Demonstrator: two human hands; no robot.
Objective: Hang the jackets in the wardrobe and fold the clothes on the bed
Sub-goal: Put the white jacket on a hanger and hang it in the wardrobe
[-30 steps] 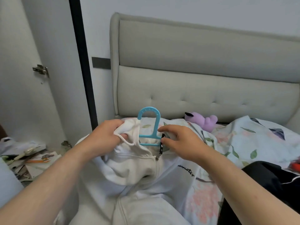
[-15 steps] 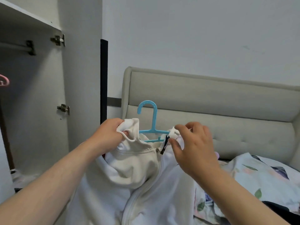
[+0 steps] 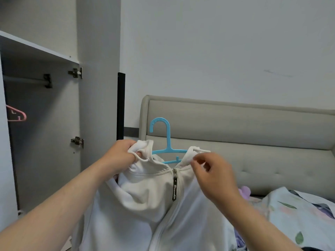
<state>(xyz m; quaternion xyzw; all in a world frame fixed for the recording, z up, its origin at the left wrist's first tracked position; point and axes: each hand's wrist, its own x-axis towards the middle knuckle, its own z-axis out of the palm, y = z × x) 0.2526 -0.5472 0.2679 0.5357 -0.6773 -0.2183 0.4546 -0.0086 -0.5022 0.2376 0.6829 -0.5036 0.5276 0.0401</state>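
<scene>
Holding the white jacket [image 3: 145,205] up in front of me, I grip one collar edge tight with my left hand [image 3: 119,156] and pinch the other edge with my right hand [image 3: 213,176]. The blue hanger [image 3: 168,140] sits inside the neck, hook sticking up. The wardrobe [image 3: 54,160] stands open on my left, with room on its rail [image 3: 23,79] near a pink hanger [image 3: 17,115].
</scene>
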